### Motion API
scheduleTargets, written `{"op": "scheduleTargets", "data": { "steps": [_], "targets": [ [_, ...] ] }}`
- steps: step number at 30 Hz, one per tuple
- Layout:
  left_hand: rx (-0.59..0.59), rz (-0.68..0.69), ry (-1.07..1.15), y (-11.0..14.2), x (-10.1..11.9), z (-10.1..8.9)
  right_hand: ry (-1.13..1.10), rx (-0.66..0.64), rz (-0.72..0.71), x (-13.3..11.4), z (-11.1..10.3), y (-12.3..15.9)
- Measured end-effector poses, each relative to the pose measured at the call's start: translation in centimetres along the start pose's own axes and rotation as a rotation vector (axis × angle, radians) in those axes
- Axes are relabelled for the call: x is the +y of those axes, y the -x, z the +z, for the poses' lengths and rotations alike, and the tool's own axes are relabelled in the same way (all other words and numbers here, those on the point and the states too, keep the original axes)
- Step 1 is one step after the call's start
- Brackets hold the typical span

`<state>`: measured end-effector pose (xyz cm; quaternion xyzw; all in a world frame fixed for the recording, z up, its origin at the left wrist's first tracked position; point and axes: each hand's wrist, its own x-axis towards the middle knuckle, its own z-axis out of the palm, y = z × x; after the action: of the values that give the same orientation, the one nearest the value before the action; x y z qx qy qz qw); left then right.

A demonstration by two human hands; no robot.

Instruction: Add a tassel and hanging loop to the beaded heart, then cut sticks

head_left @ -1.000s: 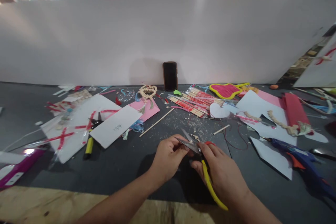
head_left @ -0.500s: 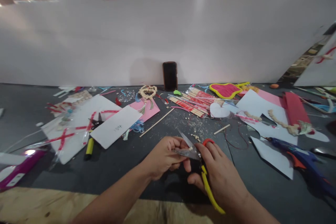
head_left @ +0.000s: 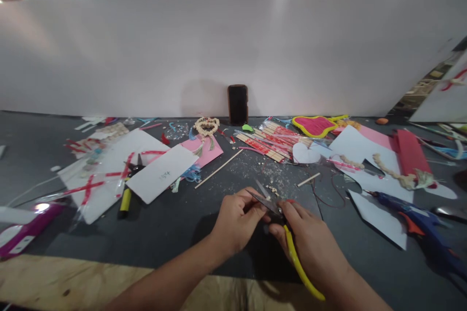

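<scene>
My right hand (head_left: 310,233) is wrapped round a pair of scissors (head_left: 293,250) with a long yellow handle and a bit of red beside the fingers. The blades are parted and point up and left toward my left hand (head_left: 233,226). That hand is closed in a pinch right at the lower blade. Whatever sits between its fingertips is too small and hidden to name. Just beyond the blades lie a few small pale beads or bits (head_left: 272,188) on the dark table (head_left: 175,243).
A phone (head_left: 238,104) leans on the white board (head_left: 146,58). Left are a white card (head_left: 162,175), a yellow-handled tool (head_left: 125,201) and a purple device (head_left: 32,228). Wrapped chopsticks (head_left: 266,143) lie ahead, a thin stick (head_left: 219,169) nearer. A blue glue gun (head_left: 412,214) lies right.
My left fingers have drawn together and turned over beside the scissors. The scissors have rotated, their yellow handle swinging slightly right, and the blades remain parted.
</scene>
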<state>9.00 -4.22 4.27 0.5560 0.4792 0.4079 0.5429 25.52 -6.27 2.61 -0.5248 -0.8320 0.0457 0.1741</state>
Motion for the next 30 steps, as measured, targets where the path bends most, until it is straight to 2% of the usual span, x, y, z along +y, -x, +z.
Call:
{"op": "scheduleTargets", "data": {
  "steps": [15, 20, 24, 30],
  "targets": [
    [-0.004, 0.132, -0.052, 0.0, -0.5, -0.3, -0.339, -0.152, 0.076, -0.4, -1.2, 0.2],
    [-0.055, 0.155, 0.000, 0.2, -0.7, -0.3, -0.467, -0.218, -0.022, 0.1, -2.1, 0.1],
    [-0.063, 0.094, 0.060, -0.1, -0.6, -0.4, -0.277, -0.119, -0.033, 0.8, -1.9, 0.0],
    [0.014, -0.075, 0.101, -1.2, -0.6, -1.1, -0.066, -0.045, -0.005, 1.2, -1.4, -0.3]
  ]
}}
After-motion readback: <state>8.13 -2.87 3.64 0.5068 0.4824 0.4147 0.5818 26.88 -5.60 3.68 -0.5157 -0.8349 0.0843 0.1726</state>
